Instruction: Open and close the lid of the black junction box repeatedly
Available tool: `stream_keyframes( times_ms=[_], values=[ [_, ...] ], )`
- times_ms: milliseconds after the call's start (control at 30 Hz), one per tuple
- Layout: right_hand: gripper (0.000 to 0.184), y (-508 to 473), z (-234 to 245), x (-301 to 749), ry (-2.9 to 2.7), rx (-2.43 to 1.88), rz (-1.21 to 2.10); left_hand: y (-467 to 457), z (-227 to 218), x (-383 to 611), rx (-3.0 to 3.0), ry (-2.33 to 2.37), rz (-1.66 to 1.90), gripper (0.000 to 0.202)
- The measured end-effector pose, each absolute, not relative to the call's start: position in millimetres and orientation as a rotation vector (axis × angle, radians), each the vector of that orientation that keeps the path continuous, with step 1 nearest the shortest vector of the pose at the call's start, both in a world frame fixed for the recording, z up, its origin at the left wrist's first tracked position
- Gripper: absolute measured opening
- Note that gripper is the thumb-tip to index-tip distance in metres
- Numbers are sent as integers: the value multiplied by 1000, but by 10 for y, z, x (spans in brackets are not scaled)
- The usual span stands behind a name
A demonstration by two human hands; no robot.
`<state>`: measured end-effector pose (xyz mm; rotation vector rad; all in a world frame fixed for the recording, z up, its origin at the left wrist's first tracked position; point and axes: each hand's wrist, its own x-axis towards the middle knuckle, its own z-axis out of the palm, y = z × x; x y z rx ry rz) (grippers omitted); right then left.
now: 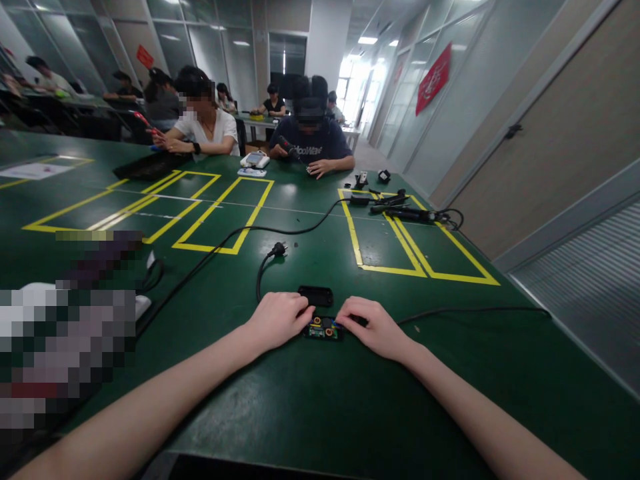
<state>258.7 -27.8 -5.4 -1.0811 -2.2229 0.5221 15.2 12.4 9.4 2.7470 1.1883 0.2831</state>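
Observation:
A green circuit board point(316, 332) with copper-wound coils lies in an open black plastic casing point(330, 339) on the green table, right in front of me. At its left end, my left hand point(283, 317) has its thumb and curled fingers closed on the casing's edge. My right hand point(373, 327) pinches at the opposite end, where small blue wires point(335, 324) show; its fingertips partly hide them. Just behind the board rests a separate black casing half point(316, 295), hollow side up. A black cord with a power plug point(279, 249) runs out from behind my left hand.
Another black cable point(475, 311) stretches right from my right hand. A long cord point(280, 231) crosses the table to a black adapter point(360, 199), near dark tools and cables point(410, 214). Yellow tape point(395, 271) marks rectangles. Across the table sit two people point(313, 137); blurred items lie left.

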Motion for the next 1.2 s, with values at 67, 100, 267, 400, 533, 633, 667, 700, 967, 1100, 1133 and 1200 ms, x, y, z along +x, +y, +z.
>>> stream_keyframes(
  times_ms=[67, 100, 267, 400, 533, 633, 667, 700, 967, 1100, 1133, 1200],
  values=[
    [27, -275, -82, 2575, -2235, -1085, 453, 121, 102, 158, 2732, 1199, 248, 38],
    [25, -275, -86, 2570, -2241, -1089, 424, 121, 105, 162, 2729, 1204, 236, 38],
    [4, -274, -48, 2558, -2243, -1226, 375, 158, 128, 166, 2712, 1260, 233, 27],
    [25, -268, -28, 2558, -2248, -1316, 300, 229, 146, 109, 2621, 1409, 368, 15],
    [48, -251, -57, 2571, -2281, -1319, 206, 281, 115, 39, 2607, 1360, 421, 26],
    [44, -239, -94, 2586, -2304, -1284, 223, 292, 58, 20, 2621, 1207, 494, 21],
    [39, -238, -106, 2588, -2286, -1266, 252, 293, 38, 19, 2606, 1152, 531, 19],
    [34, -238, -116, 2587, -2256, -1249, 290, 292, 19, 18, 2586, 1097, 569, 17],
    [36, -283, -128, 2497, -1964, -1150, 598, 296, -44, -10, 2514, 873, 716, 28],
    [22, -296, -87, 2484, -1911, -1096, 638, 297, -42, -12, 2485, 840, 733, 28],
    [19, -296, -78, 2486, -1894, -1101, 645, 296, -39, -11, 2468, 836, 746, 28],
    [18, -295, -67, 2493, -1852, -1128, 660, 290, -31, -13, 2438, 832, 770, 27]
  ],
)
